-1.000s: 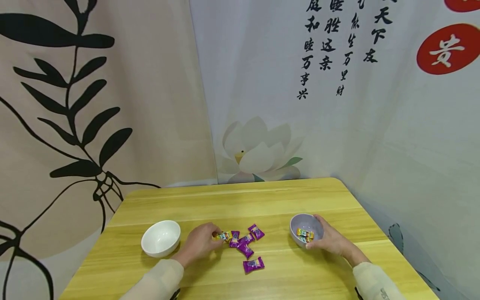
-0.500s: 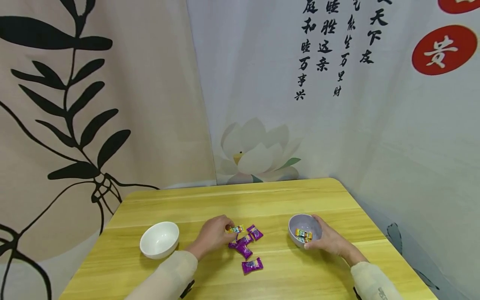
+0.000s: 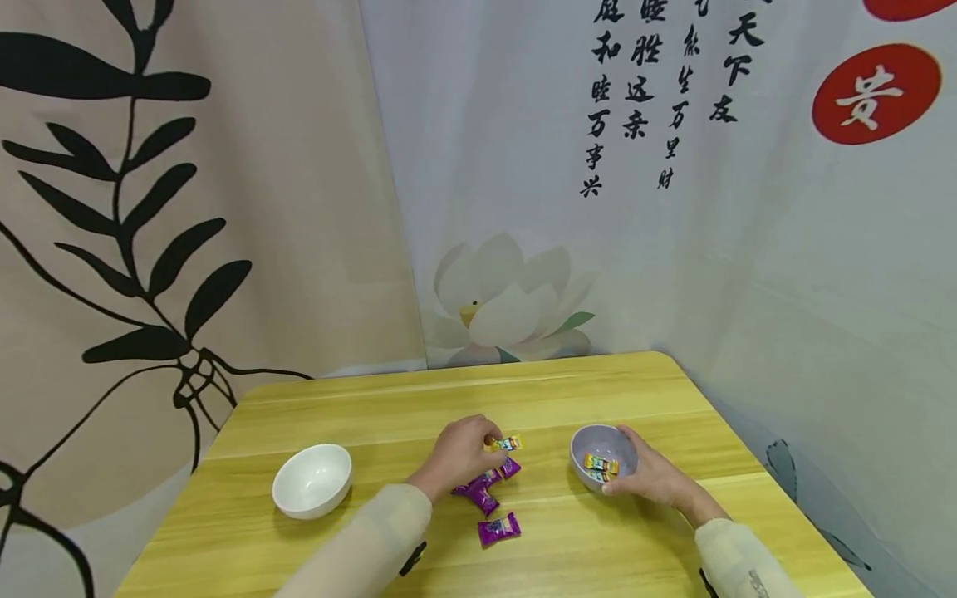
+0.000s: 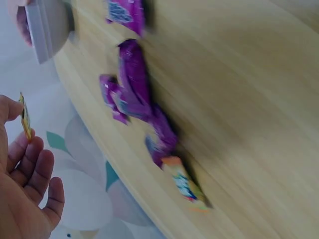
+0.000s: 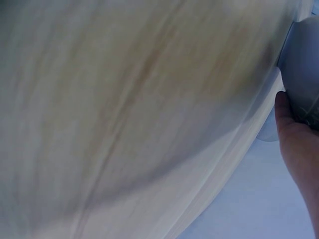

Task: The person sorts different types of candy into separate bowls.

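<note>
My left hand (image 3: pixel 462 453) pinches a yellow-wrapped candy (image 3: pixel 505 443) between thumb and fingers, above the table; the left wrist view shows the candy (image 4: pixel 26 117) edge-on. Below and beside that hand lie several purple-wrapped candies (image 3: pixel 498 529), some touching one another. In the left wrist view another yellow candy (image 4: pixel 184 183) lies on the table at the end of the purple cluster (image 4: pixel 134 84). My right hand (image 3: pixel 658 475) holds the side of a grey-purple bowl (image 3: pixel 583 444), thumb on the near side. Inside it are yellow candies (image 3: pixel 601 463).
A white bowl (image 3: pixel 312 482) stands on the left of the wooden table (image 3: pixel 419 399). Behind the table's far edge hangs a printed cloth (image 3: pixel 321 208) with plants and characters. The right wrist view shows mostly tabletop (image 5: pixel 124 99), blurred.
My left hand has moved right with the yellow candy, lifting it off the purple cluster toward the grey-purple bowl. My right hand still holds the bowl in place. The view has shifted slightly.
</note>
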Tool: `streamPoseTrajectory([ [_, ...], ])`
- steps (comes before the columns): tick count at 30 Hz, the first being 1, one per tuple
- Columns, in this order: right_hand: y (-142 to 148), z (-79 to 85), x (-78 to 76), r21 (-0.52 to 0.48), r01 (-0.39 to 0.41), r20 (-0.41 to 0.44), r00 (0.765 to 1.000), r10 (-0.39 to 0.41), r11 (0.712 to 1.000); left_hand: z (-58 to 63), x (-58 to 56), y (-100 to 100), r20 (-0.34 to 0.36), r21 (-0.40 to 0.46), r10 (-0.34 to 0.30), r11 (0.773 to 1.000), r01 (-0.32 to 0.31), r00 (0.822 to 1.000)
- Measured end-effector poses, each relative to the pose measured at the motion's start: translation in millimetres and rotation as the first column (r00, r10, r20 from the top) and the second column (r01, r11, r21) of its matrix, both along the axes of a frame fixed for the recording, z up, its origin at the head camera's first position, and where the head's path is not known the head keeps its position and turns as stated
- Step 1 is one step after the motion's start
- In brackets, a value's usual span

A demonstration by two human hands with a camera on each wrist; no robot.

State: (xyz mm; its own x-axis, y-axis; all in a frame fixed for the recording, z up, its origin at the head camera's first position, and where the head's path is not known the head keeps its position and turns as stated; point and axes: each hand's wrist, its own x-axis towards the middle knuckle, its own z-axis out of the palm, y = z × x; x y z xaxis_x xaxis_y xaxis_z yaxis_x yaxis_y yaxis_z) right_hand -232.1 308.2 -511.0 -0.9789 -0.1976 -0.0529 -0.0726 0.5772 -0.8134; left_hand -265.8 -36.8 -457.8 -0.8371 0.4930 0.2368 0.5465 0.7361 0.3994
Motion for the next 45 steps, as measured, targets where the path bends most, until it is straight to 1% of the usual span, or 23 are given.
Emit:
streamPoseTrajectory([
  [6, 2.6, 1.3, 0.6, -0.01, 0.004, 0.011, 1.0, -0.004, 1.0, 6.1, -4.6, 28.4, -0.033, -0.008, -0.033, 0.999, 0.033, 0.999],
  [11, 2.3, 1.7, 0.5, -0.016, -0.008, 0.002, 1.0, 0.008, 1.0, 7.9, -8.2, 51.2, -0.056, -0.018, -0.049, 0.999, 0.048, 0.997],
  [14, 1.8, 1.4, -0.1, -0.027, -0.007, 0.008, 1.0, 0.007, 1.0, 8.2, -8.9, 64.0, -0.059, -0.021, -0.061, 0.998, 0.06, 0.996],
  [19, 1.1, 1.8, -0.5, -0.046, -0.002, 0.023, 1.0, 0.003, 0.999, 7.9, -8.4, 84.0, -0.071, -0.037, -0.084, 0.996, 0.082, 0.994],
  [23, 1.0, 4.7, 0.5, -0.066, -0.02, 0.021, 1.0, 0.021, 0.998, 6.3, -9.7, 99.5, -0.073, -0.057, -0.091, 0.995, 0.086, 0.993],
  [26, 1.7, 4.8, -0.1, -0.07, -0.024, 0.017, 1.0, 0.025, 0.997, 4.6, -11.1, 110.1, -0.06, -0.062, -0.09, 0.994, 0.086, 0.994],
  [30, 2.9, 1.1, -1.6, -0.078, -0.02, 0.028, 0.999, 0.022, 0.997, 0.3, -11.1, 123.4, -0.041, -0.066, -0.084, 0.994, 0.081, 0.996],
  [35, 2.7, -0.5, -2.8, -0.087, -0.018, 0.043, 0.999, 0.022, 0.996, -4.8, -8.8, 137.7, -0.048, -0.087, -0.079, 0.993, 0.074, 0.996],
  [39, 3.4, -0.8, -2.8, -0.097, -0.034, 0.045, 0.998, 0.038, 0.995, -7.8, -5.7, 146.0, -0.059, -0.166, -0.095, 0.983, 0.084, 0.994],
  [42, 5.0, -0.4, -2.7, -0.079, -0.042, 0.034, 0.998, 0.045, 0.996, -8.3, -4.2, 147.5, -0.069, -0.213, -0.113, 0.972, 0.096, 0.991],
  [45, 4.1, -0.1, -1.3, -0.061, -0.034, 0.031, 0.999, 0.036, 0.998, -7.5, -3.8, 140.5, -0.081, -0.203, -0.117, 0.974, 0.099, 0.99],
])
